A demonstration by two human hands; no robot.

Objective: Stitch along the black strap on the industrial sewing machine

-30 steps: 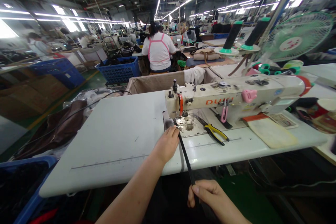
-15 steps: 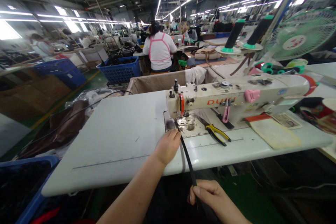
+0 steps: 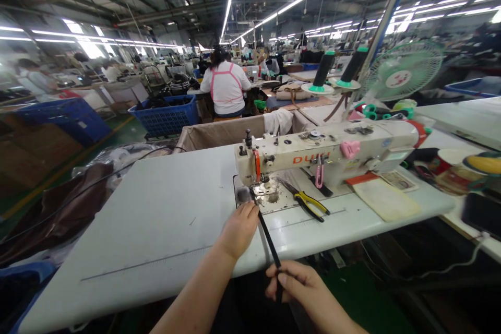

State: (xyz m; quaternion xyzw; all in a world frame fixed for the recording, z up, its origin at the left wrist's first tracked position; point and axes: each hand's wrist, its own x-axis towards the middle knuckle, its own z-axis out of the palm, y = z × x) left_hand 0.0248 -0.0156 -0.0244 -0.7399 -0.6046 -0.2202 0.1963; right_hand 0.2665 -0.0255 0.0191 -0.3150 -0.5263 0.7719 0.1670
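Worktable [image 3: 156, 209]: pale and flat, under the left hand; its top looks a good place to steady the palm, since small guiding moves go better from a braced wrist.
Sewing machine [image 3: 285, 154]: stands along the far side, its needle end just beyond the left fingertips; best to watch that end rather than the trailing length.
Metal plate [image 3: 274, 198]: set in the table beneath the needle end, stained; the strip should lie flat as it meets it, without twist.
Right hand [image 3: 295, 279]: pinches the strip between thumb and fingers, in front of the table edge; a light, even tension seems right, as a hard pull could drag it out of line.
Left hand [image 3: 241, 227]: fingers bunched over the strip by the plate; whether they pinch or only press is hidden, so I cannot tell. Fingertips are best placed beside the needle's path, never under it.
Black strip [image 3: 269, 235]: runs nearly straight between the hands, over the table edge; its far end is hard to make out at the needle.
Pliers [image 3: 300, 197]: lie to the right, partly on the plate, apart from the strip; wise to avoid nudging them inward.
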